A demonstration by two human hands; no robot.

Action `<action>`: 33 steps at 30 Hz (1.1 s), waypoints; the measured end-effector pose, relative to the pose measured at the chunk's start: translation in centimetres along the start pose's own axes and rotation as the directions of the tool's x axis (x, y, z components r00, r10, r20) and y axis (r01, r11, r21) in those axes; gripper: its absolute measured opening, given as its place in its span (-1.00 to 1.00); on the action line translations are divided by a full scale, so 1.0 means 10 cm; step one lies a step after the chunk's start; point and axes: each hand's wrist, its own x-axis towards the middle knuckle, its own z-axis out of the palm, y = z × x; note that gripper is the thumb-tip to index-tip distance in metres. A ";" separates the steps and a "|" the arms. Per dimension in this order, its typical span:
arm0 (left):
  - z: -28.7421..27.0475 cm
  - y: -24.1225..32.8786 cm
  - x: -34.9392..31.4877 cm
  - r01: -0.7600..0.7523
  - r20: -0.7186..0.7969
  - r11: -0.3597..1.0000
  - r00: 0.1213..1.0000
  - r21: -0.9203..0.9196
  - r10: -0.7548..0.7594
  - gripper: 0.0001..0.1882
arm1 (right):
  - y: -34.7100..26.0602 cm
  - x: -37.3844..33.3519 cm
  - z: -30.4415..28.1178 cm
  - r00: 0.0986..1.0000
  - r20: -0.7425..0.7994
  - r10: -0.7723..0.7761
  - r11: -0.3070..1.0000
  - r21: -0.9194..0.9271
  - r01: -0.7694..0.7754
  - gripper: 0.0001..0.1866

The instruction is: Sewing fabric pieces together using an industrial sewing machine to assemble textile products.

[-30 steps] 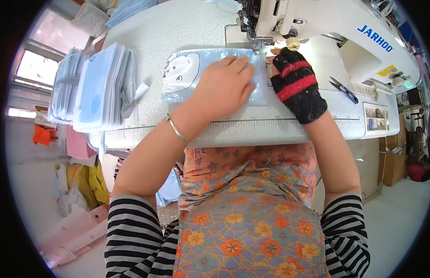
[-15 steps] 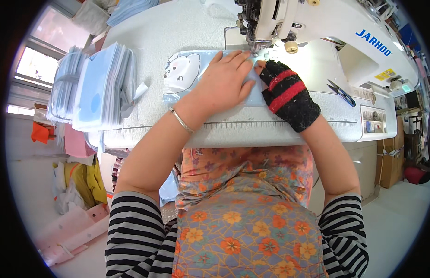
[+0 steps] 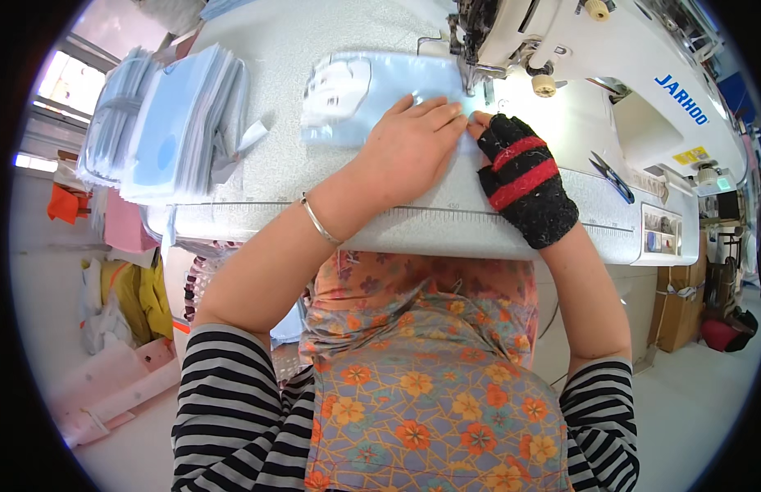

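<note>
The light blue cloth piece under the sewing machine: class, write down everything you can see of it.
The light blue cloth piece lies flat on the grey sewing table, its right end under the needle part of the white sewing machine. It looks thin and slightly shiny, with a pale rim and a white cartoon face printed near its left end. The left hand presses flat on its right part; the right hand, in a black and red fingerless glove, touches its edge by the needle.

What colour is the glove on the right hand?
Black with two red stripes, on the right hand; seen in the head view.

The left hand [image 3: 409, 148] covered the light blue fabric piece's [image 3: 372, 94] near edge. The sewing machine [image 3: 610, 57] ran off the frame's top, its needle too small to discern.
</note>
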 end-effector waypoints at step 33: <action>-0.35 -0.63 0.02 0.265 -0.026 0.905 0.962 0.333 -0.272 -0.74 | 0.04 0.15 0.08 0.979 -0.156 0.127 0.987 0.113 -0.110 -0.72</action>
